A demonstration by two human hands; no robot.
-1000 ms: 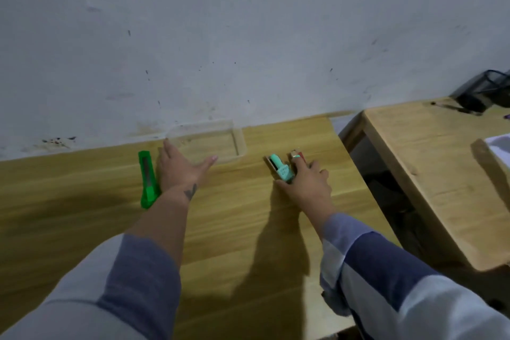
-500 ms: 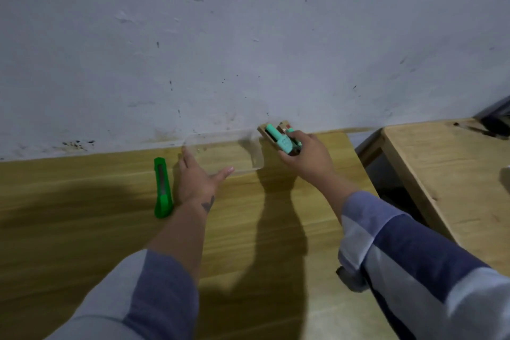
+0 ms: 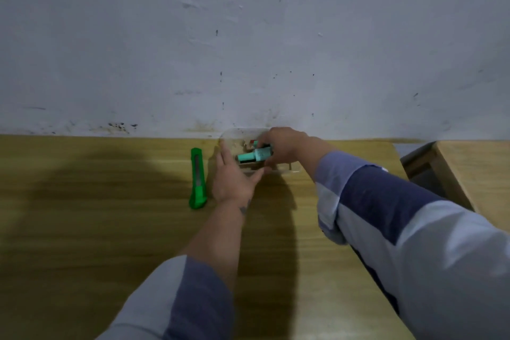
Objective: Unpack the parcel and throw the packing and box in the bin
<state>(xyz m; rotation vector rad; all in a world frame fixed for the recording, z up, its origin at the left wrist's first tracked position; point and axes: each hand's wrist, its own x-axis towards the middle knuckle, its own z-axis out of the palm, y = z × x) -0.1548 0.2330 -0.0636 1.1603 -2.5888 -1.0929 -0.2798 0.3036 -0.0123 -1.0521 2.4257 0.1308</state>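
Right hand (image 3: 287, 146) reaches forward over a clear plastic tray (image 3: 284, 171) at the back of the wooden counter (image 3: 96, 229), against the white wall (image 3: 248, 36). Fingers curled tight around a mint-green bottle (image 3: 254, 155), bottle lying roughly sideways with its cap end pointing toward the left hand. Something small with a red bit (image 3: 252, 142) shows just beyond the bottle, in the same grip or behind it, too blurred to tell which. Bottle is over the tray's inside; touching the tray floor or not, cannot tell

Left hand (image 3: 233, 178) lies flat, fingers spread loosely, palm down at the tray's near-left corner. Thumb stretches along the tray's near edge toward the right hand, fingertips run up the tray's left side. Looks in contact with the tray, not wrapped around anything. Small dark mark on the left wrist

Green utility knife (image 3: 198, 178) lies on the counter just outside the left hand, lengthways pointing toward the wall, close beside the hand but apart from it

Both sleeves are striped pale and dark blue, left one pushed up the forearm. Second wooden table (image 3: 474, 174) off past the right arm, separated from the counter by a gap. Shadow of the arms falls across the counter below both hands
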